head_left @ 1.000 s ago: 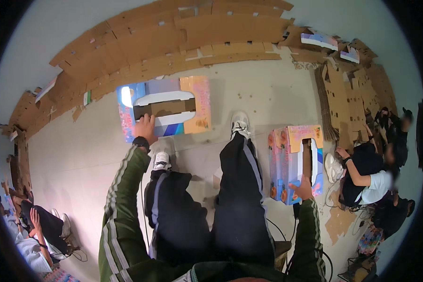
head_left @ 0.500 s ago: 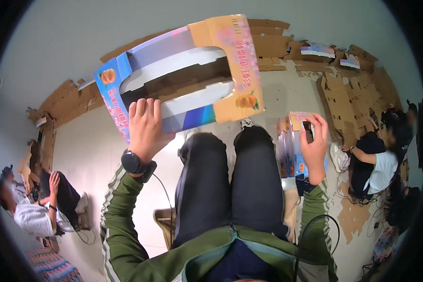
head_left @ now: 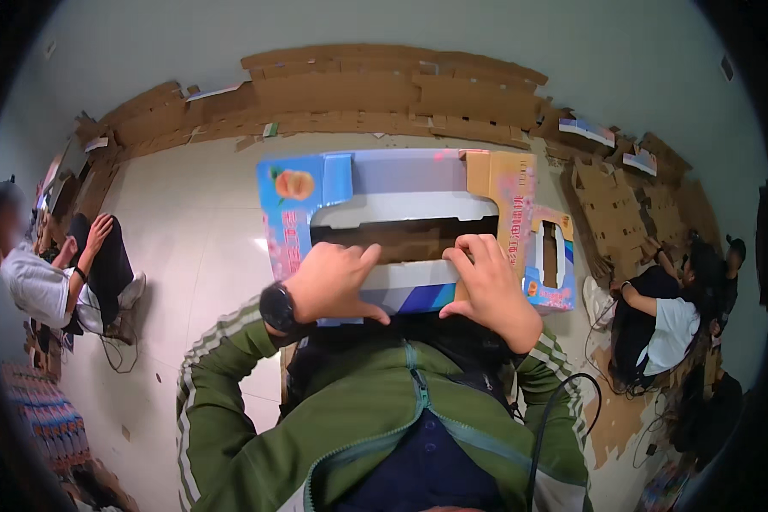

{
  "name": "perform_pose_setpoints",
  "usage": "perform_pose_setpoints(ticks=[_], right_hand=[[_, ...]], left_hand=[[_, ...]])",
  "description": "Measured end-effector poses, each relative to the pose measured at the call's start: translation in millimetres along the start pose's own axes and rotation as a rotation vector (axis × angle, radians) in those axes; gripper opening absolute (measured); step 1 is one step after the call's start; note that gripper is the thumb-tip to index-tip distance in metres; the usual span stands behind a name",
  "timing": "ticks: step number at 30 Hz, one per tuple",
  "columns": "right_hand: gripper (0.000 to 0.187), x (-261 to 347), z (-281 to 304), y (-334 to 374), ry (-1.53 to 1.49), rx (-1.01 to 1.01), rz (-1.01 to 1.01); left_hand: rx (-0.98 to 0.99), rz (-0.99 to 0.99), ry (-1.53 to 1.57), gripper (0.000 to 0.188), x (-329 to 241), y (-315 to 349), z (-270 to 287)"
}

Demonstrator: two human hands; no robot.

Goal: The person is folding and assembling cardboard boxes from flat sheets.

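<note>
A printed cardboard fruit box (head_left: 401,175), blue at its left end and orange at its right with peach pictures, is in front of my body. Its top has a large cut-out window, through which the white and brown inside shows. My left hand (head_left: 328,282) grips the near panel by the window's left corner, thumb apart on the near side. Over the same panel, farther right, the fingers of my right hand (head_left: 492,290) are hooked at the window's edge, thumb below. Partly hidden behind the box's right end is another box (head_left: 556,299) of like print.
Flattened brown cardboard (head_left: 333,90) lines the far wall, with more sheets (head_left: 614,213) at the right. One seated person (head_left: 38,264) is at the left, another (head_left: 670,316) at the right. Stacked printed packages (head_left: 47,418) are at lower left. A black cable (head_left: 542,427) runs by my right arm.
The box has come nearer my body and turned from tilted to nearly level. My right hand has moved from the boxes at the right onto its near panel. My left hand stays on it.
</note>
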State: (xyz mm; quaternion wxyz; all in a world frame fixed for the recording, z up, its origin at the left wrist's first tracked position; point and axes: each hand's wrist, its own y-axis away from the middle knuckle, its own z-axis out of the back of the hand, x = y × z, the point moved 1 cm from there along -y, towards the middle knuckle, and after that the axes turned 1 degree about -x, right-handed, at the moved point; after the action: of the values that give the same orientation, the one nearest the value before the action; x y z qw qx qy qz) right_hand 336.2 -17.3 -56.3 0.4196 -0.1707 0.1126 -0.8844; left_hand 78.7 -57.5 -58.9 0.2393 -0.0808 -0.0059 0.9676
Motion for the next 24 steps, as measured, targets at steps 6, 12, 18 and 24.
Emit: perform_pose_setpoints(ticks=[6, 12, 18, 24], right_hand=[[0.068, 10, -18, 26, 0.21, 0.118, 0.016], [0.032, 24, -21, 58, 0.193, 0.009, 0.14], [0.023, 28, -18, 73, 0.336, -0.032, 0.051], [0.015, 30, -37, 76, 0.449, 0.101, -0.044]], left_hand=[[0.255, -0.016, -0.016, 0.058, -21, 22, -9], [0.362, 0.126, 0.222, 0.051, -41, 34, -37], [0.411, 0.282, 0.186, 0.052, -35, 21, -56], [0.153, 0.134, 0.12, 0.033, -13, 34, -134]])
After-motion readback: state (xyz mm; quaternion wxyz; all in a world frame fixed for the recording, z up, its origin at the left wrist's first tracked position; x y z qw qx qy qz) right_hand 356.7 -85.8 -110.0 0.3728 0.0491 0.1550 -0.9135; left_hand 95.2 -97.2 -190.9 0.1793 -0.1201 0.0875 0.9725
